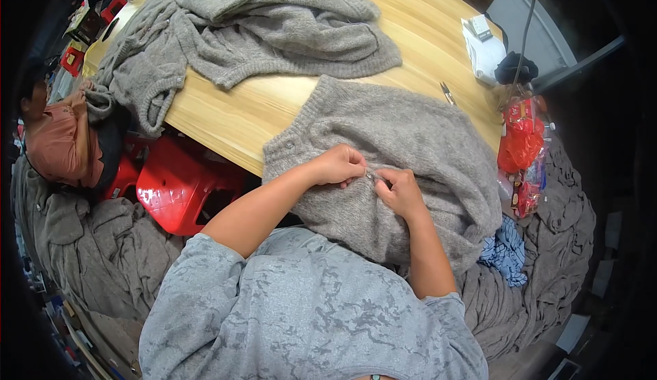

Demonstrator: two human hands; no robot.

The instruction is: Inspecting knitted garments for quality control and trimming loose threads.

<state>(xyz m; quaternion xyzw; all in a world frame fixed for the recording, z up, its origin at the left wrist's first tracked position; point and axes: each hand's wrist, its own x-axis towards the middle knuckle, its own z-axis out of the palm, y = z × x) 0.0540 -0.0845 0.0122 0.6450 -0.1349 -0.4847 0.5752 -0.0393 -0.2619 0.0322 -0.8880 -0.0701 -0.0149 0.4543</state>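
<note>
A grey knitted garment (438, 133) lies bunched over the table's near edge and my lap, with a button (289, 144) on its ribbed band at the left. My left hand (342, 166) pinches a fold of the knit, its thumb and fingertips pressed together. Close beside it, my right hand (400, 192) is closed on the same fold. Between the fingertips sits a small shiny piece (370, 174), perhaps a button, too small to make out. Several fingertips are hidden by the hands and the cloth.
More grey knitwear (274, 31) covers the wooden table (233, 123). Small snips (447, 93) lie right of my garment. Red bags (523, 137) hang at the right edge. A red stool (178, 188) and a seated person (65, 137) holding knitwear are at left; knit piles (102, 263) lie below.
</note>
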